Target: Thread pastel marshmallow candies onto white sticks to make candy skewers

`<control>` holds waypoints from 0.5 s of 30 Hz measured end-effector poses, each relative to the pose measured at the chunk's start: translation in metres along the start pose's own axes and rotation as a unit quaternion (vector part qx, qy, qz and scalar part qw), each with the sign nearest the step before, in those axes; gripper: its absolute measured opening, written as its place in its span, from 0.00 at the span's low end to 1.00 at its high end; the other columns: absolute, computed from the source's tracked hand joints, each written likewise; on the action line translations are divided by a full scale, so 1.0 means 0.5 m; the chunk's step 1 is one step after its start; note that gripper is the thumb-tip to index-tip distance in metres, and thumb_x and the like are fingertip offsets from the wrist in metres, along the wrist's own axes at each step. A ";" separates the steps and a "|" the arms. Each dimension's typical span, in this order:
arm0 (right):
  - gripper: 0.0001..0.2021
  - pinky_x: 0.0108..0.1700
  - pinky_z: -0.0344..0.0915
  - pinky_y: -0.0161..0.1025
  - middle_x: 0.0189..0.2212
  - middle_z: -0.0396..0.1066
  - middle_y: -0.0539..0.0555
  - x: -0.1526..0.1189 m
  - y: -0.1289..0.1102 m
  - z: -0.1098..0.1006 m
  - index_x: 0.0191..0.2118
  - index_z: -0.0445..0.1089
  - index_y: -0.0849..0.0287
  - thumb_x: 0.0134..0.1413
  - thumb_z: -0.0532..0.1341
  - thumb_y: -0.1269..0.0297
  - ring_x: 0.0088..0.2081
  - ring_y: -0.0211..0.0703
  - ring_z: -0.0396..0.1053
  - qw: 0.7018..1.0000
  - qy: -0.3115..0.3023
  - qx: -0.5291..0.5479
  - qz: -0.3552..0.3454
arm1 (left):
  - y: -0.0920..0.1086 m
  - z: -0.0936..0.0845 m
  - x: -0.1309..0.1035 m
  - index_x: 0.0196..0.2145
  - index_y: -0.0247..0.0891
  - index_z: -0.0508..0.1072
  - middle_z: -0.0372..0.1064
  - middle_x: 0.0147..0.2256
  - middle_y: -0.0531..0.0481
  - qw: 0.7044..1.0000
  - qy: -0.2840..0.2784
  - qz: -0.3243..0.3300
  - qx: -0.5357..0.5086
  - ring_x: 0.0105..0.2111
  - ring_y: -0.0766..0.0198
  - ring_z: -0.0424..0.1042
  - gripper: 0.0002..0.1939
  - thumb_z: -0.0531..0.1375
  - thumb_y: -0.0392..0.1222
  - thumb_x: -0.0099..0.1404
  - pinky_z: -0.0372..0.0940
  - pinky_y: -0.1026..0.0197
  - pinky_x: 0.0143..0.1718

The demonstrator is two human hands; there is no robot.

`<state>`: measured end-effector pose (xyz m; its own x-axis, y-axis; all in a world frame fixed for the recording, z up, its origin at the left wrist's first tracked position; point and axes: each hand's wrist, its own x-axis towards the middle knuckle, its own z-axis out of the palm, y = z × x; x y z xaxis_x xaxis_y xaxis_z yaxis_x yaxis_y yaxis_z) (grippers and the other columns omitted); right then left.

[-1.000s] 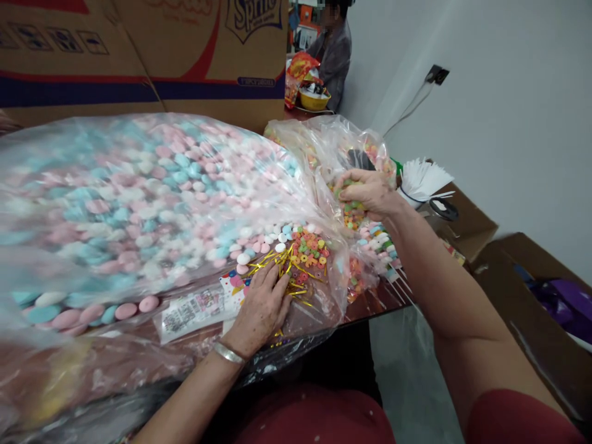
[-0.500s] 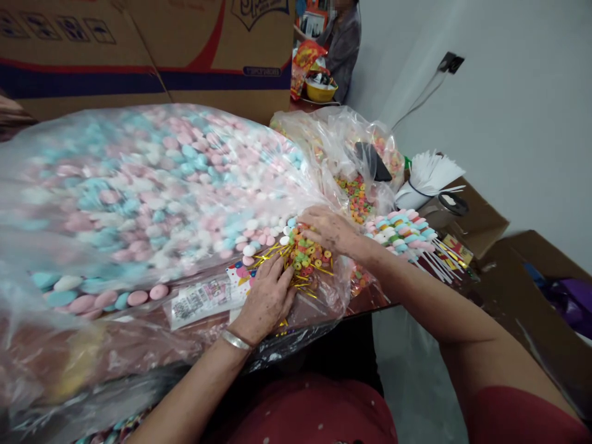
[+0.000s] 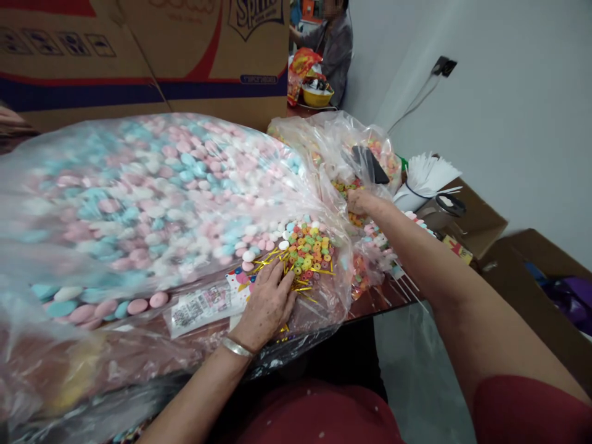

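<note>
Head view: left hand (image 3: 267, 303) flat, fingers slightly parted, on gold ties (image 3: 271, 259); right hand (image 3: 359, 202) at ring candies (image 3: 348, 186), grip unclear.

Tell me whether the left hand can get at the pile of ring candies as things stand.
Probably yes: the left hand rests right beside the ring candies, whose top looks uncovered. Some gold strips lie around its fingertips, but they seem too thin to block it.
</note>
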<state>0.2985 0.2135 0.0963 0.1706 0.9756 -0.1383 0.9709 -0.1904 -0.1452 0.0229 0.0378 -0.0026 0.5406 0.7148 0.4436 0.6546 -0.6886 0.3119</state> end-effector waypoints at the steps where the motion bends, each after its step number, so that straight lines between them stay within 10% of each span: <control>1: 0.20 0.51 0.68 0.52 0.53 0.67 0.60 0.004 0.006 0.010 0.55 0.66 0.60 0.60 0.62 0.57 0.51 0.50 0.69 0.999 -0.012 -0.028 0.025 | 0.000 0.000 0.000 0.49 0.33 0.69 0.65 0.52 0.34 1.000 0.002 0.002 0.003 0.57 0.44 0.62 0.14 0.55 0.34 0.66 0.64 0.39 0.57; 15: 0.42 0.48 0.63 0.61 0.58 0.52 0.82 -0.002 -0.012 0.053 0.64 0.53 0.66 0.48 0.67 0.51 0.58 0.74 0.61 0.981 -0.006 -0.084 0.175 | 0.000 0.012 -0.002 0.48 0.34 0.70 0.66 0.51 0.36 0.999 0.030 0.009 0.022 0.55 0.44 0.64 0.13 0.55 0.34 0.66 0.66 0.39 0.55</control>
<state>0.2880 0.2109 0.0711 0.4982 0.8518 -0.1620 0.8669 -0.4926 0.0765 0.0257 0.0380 -0.0082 0.5199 0.6935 0.4987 0.6691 -0.6935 0.2669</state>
